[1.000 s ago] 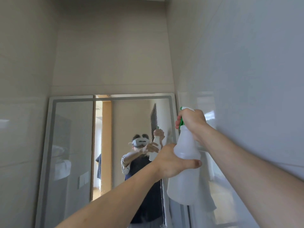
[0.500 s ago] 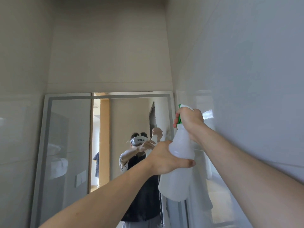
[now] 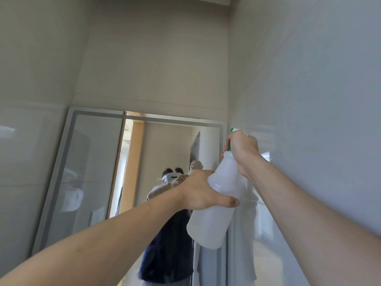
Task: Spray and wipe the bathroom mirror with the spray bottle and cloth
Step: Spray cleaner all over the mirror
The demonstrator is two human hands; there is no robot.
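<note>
Fingers of right hand curled round green trigger; left hand gripping spray bottle body, raised at 3 o'clock of mirror. Spraying stage; no cloth seen, wiping left.

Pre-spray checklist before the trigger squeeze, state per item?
1. Bottle held firmly: ok. Left hand grips the body of the spray bottle.
2. Hand on the spray head: ok. Right hand is wrapped round the green-and-white top.
3. Nozzle aimed at the mirror: cannot tell, the hand hides the nozzle.
4. Bottle raised in front of the glass: ok, near the mirror's upper right corner.
5. Liquid in the bottle: cannot tell, the body is cloudy.
6. Cloth ready: cannot tell, none in view.
</note>
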